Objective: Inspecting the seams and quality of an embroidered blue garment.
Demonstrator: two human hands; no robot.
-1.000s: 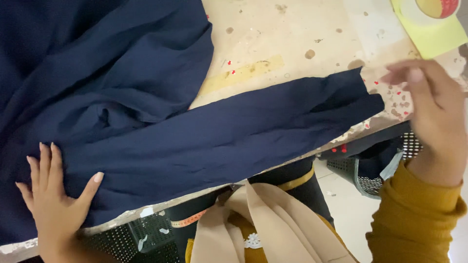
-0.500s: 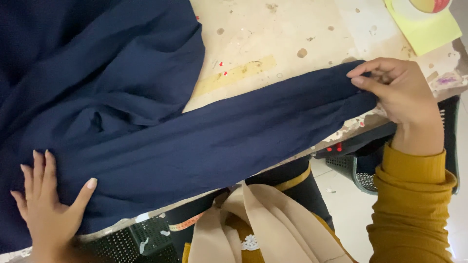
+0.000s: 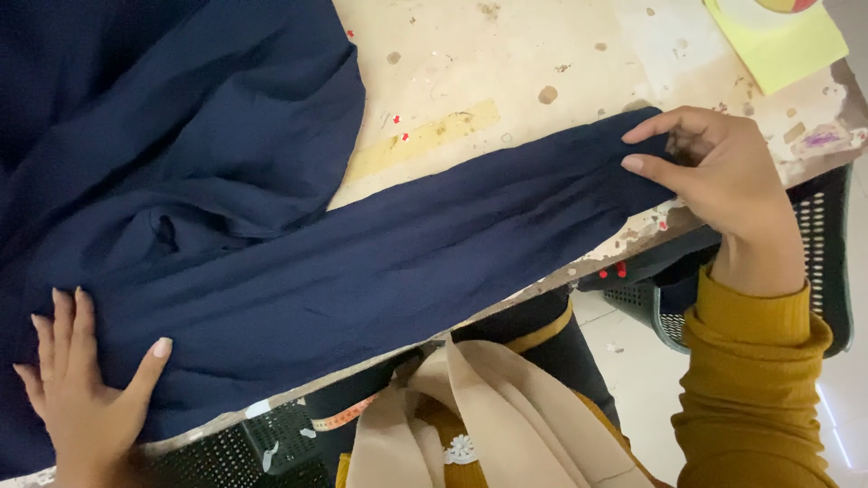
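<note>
Even, soft light falls on my table [image 3: 506,63]; shadows stay faint (no glare), and my view is sharp.

A worn, cream tabletop [image 3: 506,54] is out in the open, speckled with brown marks and crossed by a yellowish strip of tape [image 3: 425,140]. Yellow-green paper [image 3: 778,45] sits at the far corner. Down below, a dark perforated basket [image 3: 814,262] stands beside the pale floor [image 3: 633,380].
</note>
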